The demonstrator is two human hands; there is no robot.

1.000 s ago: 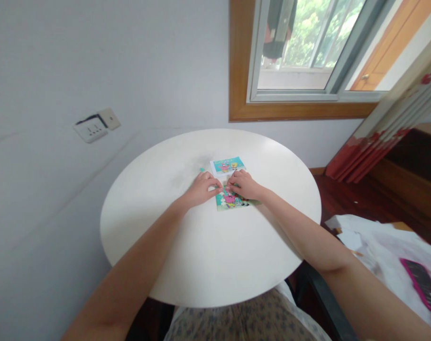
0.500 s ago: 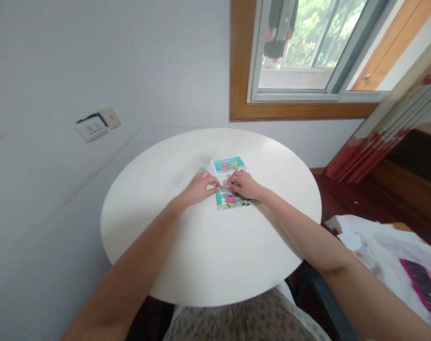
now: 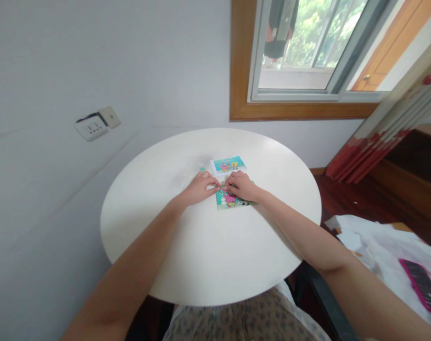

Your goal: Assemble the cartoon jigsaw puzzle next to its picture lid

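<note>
A jigsaw puzzle (image 3: 222, 202) with a pink cartoon figure on a teal ground lies on the round white table (image 3: 201, 255). White gaps show on its left side. My left hand (image 3: 202, 188) is at its upper left corner, thumb and forefinger pinched together; what lies between them is too small to make out. Over the upper part of the puzzle, my right hand (image 3: 242, 185) has its fingertips closed on what looks like a puzzle piece, mostly hidden. The fingertips of both hands almost meet. My right hand covers much of the puzzle's upper right.
Just behind the puzzle lies a picture card or box (image 3: 230, 164) with similar cartoon figures. A small teal piece (image 3: 202, 169) is beyond my left hand. To the right, a phone with a pink edge (image 3: 422, 286) rests on white sheeting (image 3: 382, 251). A wall (image 3: 158, 85) stands behind the table.
My right hand has shifted slightly left, its fingertips closer to those of my left hand, covering more of the puzzle's top. My left hand has stayed in place.
</note>
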